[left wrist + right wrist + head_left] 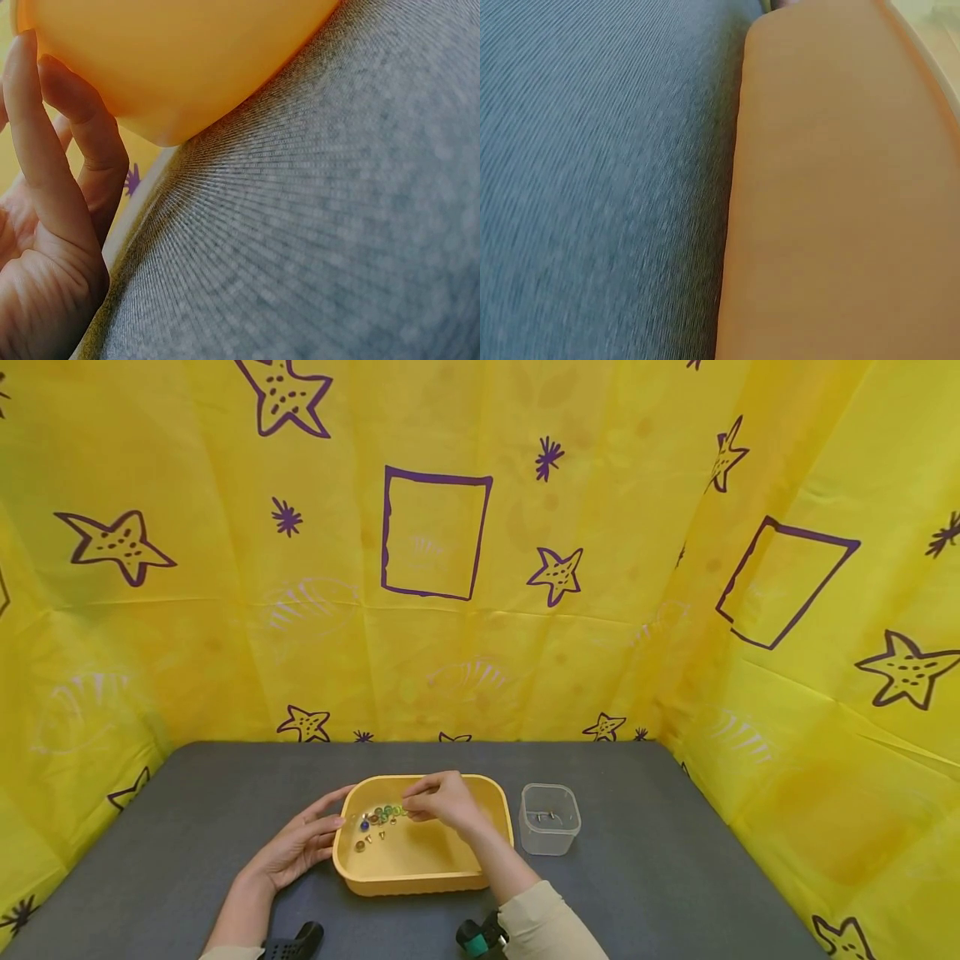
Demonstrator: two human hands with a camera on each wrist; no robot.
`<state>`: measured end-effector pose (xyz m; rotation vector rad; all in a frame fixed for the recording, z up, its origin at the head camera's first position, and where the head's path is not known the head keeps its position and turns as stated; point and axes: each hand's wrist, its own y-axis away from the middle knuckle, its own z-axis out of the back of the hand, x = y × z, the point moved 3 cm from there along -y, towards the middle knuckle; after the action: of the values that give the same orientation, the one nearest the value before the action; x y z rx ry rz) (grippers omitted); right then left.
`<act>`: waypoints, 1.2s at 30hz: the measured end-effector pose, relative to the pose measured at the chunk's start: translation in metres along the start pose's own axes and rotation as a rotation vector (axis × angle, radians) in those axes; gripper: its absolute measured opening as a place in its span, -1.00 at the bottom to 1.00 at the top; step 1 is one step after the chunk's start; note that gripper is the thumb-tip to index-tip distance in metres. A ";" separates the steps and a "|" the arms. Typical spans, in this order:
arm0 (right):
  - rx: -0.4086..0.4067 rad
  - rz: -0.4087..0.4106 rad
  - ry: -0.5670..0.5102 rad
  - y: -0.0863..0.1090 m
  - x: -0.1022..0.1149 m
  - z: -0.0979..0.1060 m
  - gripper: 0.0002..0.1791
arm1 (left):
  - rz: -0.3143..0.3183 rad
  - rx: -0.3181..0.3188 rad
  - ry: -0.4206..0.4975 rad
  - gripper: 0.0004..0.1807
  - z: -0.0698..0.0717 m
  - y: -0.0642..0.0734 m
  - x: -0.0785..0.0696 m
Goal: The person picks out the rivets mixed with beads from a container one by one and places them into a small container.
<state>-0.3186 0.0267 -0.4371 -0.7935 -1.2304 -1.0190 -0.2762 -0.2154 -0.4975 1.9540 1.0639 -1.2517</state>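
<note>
A yellow plastic tub (pixel 420 887) sits on the table. My left hand (pixel 296 850) rests against its left side, with fairly straight fingers touching the outer wall and rim. In the left wrist view, fingertips (pixel 52 71) meet the tub's wall. Over the tub's inside is my right hand (pixel 447 799), fingers bent down beside green glass marbles (pixel 386 812); whether anything lies between the fingertips is hidden. Near the marbles are a blue marble (pixel 365 826), a brownish marble (pixel 360 846) and several small brass-coloured screws (pixel 382 835). The right wrist view shows only the tub's outer wall and the table.
To the right of the tub stands a clear plastic container (pixel 550 835) with a few small metal pieces (pixel 551 815) inside. Dark grey cloth covers the table (pixel 637 893). Yellow patterned curtains (pixel 465 652) enclose the back and sides.
</note>
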 end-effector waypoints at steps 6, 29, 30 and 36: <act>-0.011 -0.011 0.006 -0.006 -0.003 -0.008 -0.81 | 0.003 0.000 -0.001 -0.51 0.000 0.000 -0.001; -0.109 -0.142 -0.021 -0.021 -0.012 -0.029 -0.87 | 0.000 -0.002 0.004 -0.52 0.000 0.000 -0.001; -0.113 -0.148 -0.015 -0.021 -0.013 -0.029 -0.88 | 0.000 -0.002 0.005 -0.52 0.000 0.000 -0.001; -0.120 -0.181 -0.014 -0.020 -0.019 -0.030 -0.87 | -0.001 0.011 0.022 -0.52 -0.002 0.001 -0.001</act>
<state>-0.3269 -0.0049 -0.4621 -0.7931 -1.2799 -1.2452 -0.2750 -0.2148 -0.4956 1.9800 1.0709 -1.2413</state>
